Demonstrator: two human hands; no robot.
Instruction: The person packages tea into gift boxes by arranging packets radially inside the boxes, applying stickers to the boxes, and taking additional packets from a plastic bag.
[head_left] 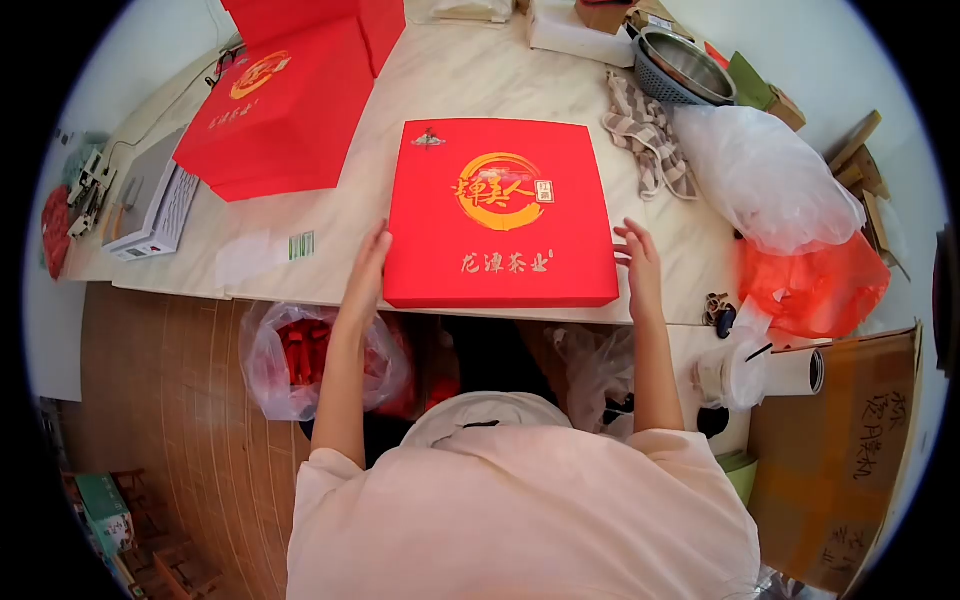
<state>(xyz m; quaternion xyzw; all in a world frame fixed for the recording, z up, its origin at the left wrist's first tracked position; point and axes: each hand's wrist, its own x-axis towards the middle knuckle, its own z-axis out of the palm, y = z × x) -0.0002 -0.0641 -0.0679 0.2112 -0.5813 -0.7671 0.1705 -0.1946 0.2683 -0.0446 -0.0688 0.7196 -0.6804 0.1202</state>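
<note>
A red gift box [500,280] with a gold ring emblem and gold lettering lies flat near the front edge of the marble-patterned table, lid side up. My left hand [370,265] is at its left side, fingers stretched along the edge and their tips right at the box wall. On the opposite side, my right hand [640,265] has its fingers spread, with the fingertips close to the right wall. Neither hand is wrapped around the box.
Stacked red boxes [285,125] stand at the back left, beside a grey-white carton [150,205]. To the right are a checked cloth [645,135], white plastic bag [765,170], keys [718,312] and lidded cup [735,375]. Below hangs a bag of red pieces [270,370].
</note>
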